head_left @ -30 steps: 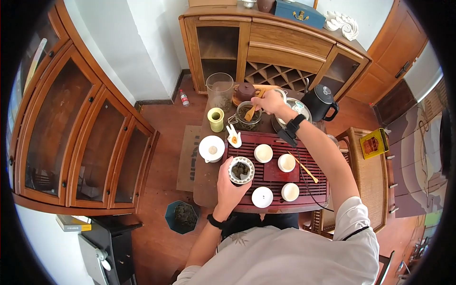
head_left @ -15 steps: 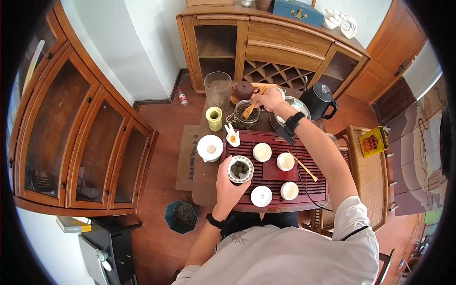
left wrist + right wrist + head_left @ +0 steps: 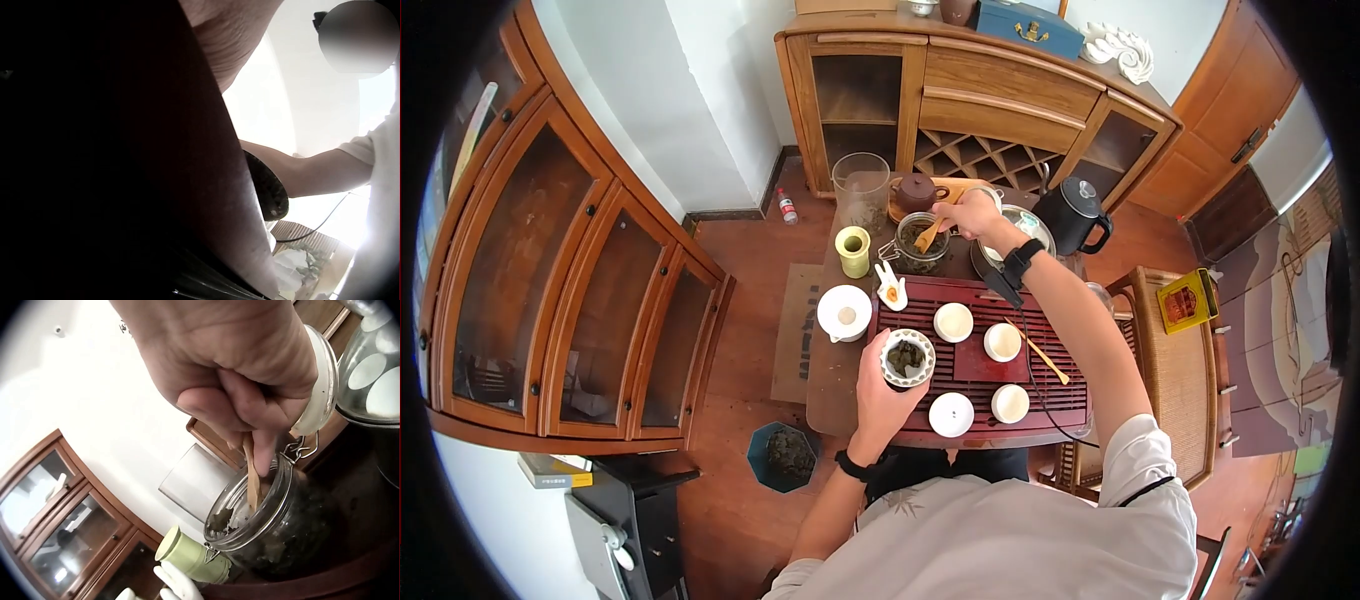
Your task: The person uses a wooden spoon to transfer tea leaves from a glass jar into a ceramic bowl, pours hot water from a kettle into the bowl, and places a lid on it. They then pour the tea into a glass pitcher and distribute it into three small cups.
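Observation:
My left hand (image 3: 882,392) grips a cup with a white, patterned rim (image 3: 908,336), held upright over the tea tray's left side. Dark tea leaves (image 3: 908,357) lie inside it. Beyond the tray, my right hand (image 3: 973,214) pinches the handle of a wooden tea scoop (image 3: 253,487). The scoop's lower end dips into a glass clip-top jar (image 3: 287,531) of dark leaves, whose lid (image 3: 322,381) is swung back. In the left wrist view, a dark shape hides most of the scene, including what the left fingers do.
On the slatted tray (image 3: 990,300) stand white cups (image 3: 954,322) and a bamboo stick (image 3: 1045,357). Around the jar are a green holder (image 3: 853,252), a white hand-shaped ornament (image 3: 891,287), a brown teapot (image 3: 917,190) and a black kettle (image 3: 1072,215). A white lidded bowl (image 3: 845,313) sits left.
The right hand and scoop shift only slightly at the jar's mouth. The left hand keeps the cup in about the same spot.

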`<act>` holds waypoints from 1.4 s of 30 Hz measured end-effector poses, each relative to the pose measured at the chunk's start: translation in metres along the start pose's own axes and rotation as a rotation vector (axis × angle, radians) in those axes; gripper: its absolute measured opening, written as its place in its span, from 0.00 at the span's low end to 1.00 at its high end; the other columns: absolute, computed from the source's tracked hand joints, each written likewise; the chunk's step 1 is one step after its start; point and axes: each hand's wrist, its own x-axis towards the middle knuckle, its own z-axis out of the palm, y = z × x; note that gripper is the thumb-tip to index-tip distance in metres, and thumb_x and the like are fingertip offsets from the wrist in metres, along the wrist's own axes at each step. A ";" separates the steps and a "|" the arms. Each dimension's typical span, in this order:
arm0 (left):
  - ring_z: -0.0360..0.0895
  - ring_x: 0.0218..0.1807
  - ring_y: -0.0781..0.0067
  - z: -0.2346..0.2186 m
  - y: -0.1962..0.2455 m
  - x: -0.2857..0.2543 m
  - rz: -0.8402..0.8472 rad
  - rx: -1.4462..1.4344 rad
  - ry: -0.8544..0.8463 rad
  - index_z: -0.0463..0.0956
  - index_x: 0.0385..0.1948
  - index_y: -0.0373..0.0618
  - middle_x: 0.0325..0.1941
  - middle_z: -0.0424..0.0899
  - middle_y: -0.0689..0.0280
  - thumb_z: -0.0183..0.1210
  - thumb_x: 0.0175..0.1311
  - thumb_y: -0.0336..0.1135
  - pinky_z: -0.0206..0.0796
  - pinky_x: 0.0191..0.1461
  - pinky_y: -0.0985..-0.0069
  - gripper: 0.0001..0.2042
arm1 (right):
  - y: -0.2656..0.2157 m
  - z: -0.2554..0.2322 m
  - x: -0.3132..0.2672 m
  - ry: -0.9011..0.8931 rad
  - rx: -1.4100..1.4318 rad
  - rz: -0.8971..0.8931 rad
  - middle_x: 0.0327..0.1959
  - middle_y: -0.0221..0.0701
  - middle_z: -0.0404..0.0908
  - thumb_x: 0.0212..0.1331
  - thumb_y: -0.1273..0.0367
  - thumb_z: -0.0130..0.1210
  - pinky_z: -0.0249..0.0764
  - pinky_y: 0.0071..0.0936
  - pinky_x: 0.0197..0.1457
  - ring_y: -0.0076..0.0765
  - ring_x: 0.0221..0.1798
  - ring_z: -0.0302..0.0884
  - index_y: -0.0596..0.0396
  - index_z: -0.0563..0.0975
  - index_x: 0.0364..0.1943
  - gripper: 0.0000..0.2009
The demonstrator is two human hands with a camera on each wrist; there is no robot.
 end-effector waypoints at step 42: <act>0.81 0.67 0.53 0.000 -0.001 -0.001 -0.001 0.015 0.003 0.68 0.71 0.37 0.66 0.80 0.51 0.82 0.52 0.30 0.74 0.70 0.60 0.42 | -0.022 -0.049 -0.035 0.048 0.591 0.055 0.40 0.51 0.90 0.74 0.67 0.64 0.52 0.21 0.14 0.17 0.13 0.61 0.74 0.81 0.47 0.16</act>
